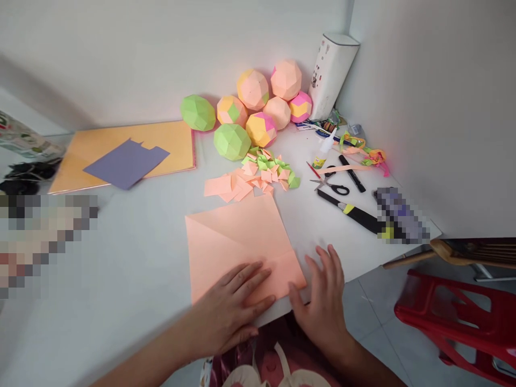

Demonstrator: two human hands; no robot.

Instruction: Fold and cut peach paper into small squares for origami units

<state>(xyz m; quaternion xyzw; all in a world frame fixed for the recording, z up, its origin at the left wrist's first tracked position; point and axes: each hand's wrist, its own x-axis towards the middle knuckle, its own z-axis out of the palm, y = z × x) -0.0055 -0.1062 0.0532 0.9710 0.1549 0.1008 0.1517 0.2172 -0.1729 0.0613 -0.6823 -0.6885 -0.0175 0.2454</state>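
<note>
A peach sheet of paper [237, 236], folded with a diagonal crease, lies on the white table [133, 279] near its front edge. My left hand [231, 312] lies flat on the sheet's near part, fingers stretched out and pressing it down. My right hand [324, 301] rests at the sheet's near right corner, fingers spread on the table and thumb against the paper's edge. Neither hand grips anything.
Beyond the sheet lie small folded peach and green paper pieces [262, 174], several paper polyhedron balls [258, 107], scissors [332, 185], a black marker [352, 173], a utility knife [350, 210], a white box [332, 72], orange and purple sheets [129, 156]. A red stool [463, 317] stands on the right.
</note>
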